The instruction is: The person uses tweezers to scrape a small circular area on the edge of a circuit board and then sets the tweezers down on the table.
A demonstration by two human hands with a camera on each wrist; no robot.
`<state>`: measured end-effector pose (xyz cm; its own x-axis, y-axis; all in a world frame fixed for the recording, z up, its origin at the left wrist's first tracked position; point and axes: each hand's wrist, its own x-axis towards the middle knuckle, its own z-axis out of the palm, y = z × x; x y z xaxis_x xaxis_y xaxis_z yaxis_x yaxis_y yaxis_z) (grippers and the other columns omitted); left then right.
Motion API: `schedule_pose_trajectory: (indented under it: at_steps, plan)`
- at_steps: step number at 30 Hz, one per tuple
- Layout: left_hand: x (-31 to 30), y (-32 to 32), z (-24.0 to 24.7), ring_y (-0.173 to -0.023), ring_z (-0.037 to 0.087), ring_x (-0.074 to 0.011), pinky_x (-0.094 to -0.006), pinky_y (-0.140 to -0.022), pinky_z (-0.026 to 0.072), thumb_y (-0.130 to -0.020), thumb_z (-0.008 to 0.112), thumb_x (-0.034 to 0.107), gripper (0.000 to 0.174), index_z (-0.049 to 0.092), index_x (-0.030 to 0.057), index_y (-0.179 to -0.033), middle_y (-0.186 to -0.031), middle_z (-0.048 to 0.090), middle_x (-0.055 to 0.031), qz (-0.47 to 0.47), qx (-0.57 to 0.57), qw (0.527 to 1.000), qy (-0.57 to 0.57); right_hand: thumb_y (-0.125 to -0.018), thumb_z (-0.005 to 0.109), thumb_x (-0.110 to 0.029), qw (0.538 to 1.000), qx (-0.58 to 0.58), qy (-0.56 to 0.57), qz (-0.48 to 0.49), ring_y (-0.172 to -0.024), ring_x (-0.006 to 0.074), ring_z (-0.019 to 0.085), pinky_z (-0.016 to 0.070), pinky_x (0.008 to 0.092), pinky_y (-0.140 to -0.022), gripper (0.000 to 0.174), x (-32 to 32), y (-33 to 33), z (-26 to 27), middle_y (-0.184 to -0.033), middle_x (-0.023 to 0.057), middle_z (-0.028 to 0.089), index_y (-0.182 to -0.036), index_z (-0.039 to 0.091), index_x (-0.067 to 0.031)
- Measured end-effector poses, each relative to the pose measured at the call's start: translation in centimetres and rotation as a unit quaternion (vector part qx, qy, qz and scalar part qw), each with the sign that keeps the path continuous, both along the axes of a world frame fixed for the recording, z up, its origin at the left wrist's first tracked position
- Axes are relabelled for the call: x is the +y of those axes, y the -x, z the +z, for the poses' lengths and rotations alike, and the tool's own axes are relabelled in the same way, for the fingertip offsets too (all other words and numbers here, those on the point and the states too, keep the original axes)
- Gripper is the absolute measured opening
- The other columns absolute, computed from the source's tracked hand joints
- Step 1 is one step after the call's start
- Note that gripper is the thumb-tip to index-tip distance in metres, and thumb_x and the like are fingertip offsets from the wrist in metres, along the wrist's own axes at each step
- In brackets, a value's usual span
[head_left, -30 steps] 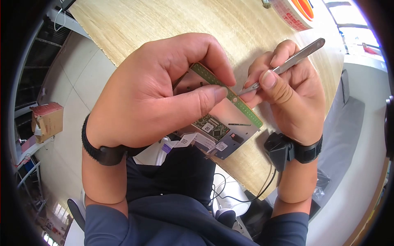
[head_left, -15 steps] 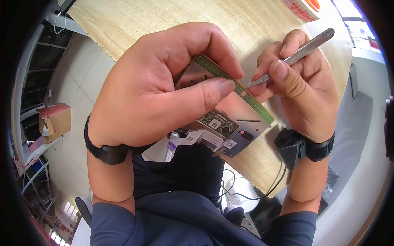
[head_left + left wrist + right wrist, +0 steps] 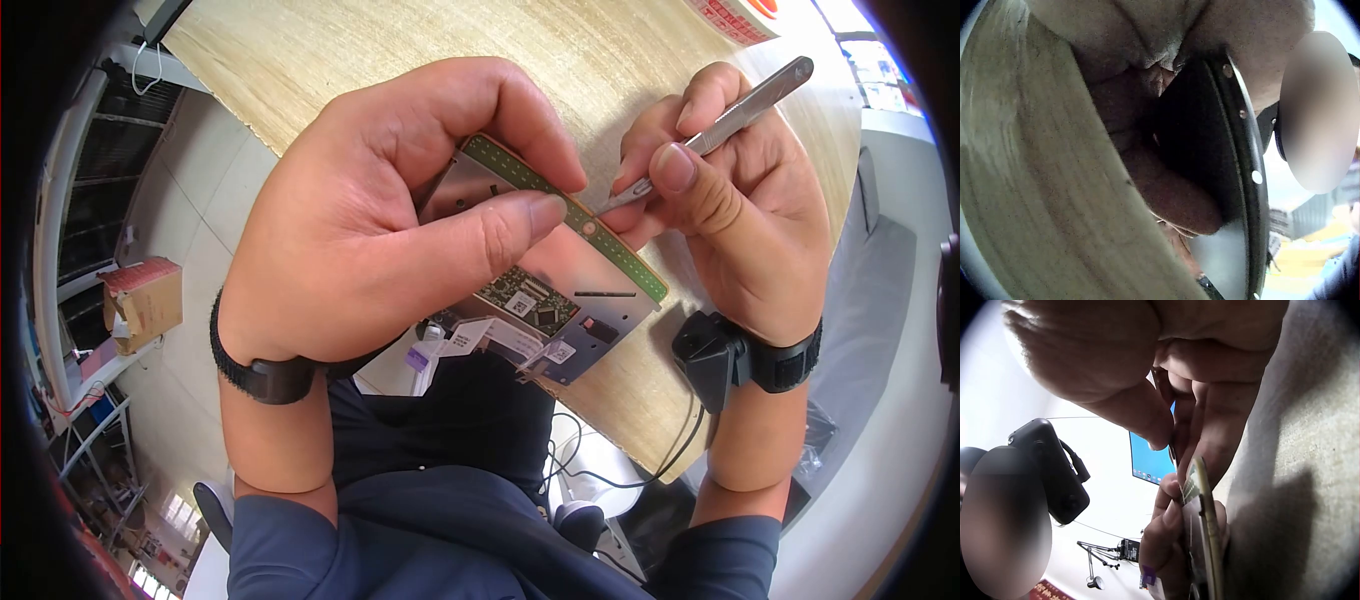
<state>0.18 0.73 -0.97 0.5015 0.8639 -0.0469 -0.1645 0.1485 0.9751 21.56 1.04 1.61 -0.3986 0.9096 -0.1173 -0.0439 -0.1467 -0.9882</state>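
The left hand (image 3: 370,220) grips a flat metal panel (image 3: 610,310) with a green circuit strip (image 3: 625,262) along its upper edge; the thumb lies on its face, the fingers curl over and behind. A small circuit board (image 3: 532,303) and a white flat cable (image 3: 470,336) are on the panel's face. The right hand (image 3: 740,200) pinches a slim silver metal tool (image 3: 750,108), its tip at the strip's edge beside the left fingertips. In the left wrist view the panel's dark underside (image 3: 1204,119) rests against the left fingers (image 3: 1179,200). The right wrist view shows the panel edge-on (image 3: 1210,531).
A wooden table (image 3: 270,60) lies beneath the hands. At its far edge is a round item with red print (image 3: 735,18). A black cable (image 3: 690,440) hangs by the right wrist camera (image 3: 708,360). A cardboard box (image 3: 145,305) stands at the left.
Both hands, the panel and the tool have shifted right and slightly up in the head view. The grips look the same, and the tool's tip stays at the strip's edge.
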Motion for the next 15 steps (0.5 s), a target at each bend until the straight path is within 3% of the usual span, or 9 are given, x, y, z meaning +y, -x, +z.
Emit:
schedule_pose_trajectory:
  at_steps: [15]
  plan:
    - [0.0, 0.08, 0.01, -0.087, 0.053, -0.0093, -0.0202, -0.079, 0.0413, -0.08, 0.065, 0.001, 0.018, 0.059, -0.0015, -0.097, -0.093, 0.056, -0.0043, -0.001, 0.008, 1.0, 0.002, -0.09, 0.057, -0.005, 1.0, 0.0, -0.004, 0.019, -0.073, 0.0213, 0.068, 0.0573, 0.0224, -0.061, 0.016, 0.29, -0.36, -0.23, -0.089, 0.0186, 0.059, -0.099, 0.044, -0.0032]
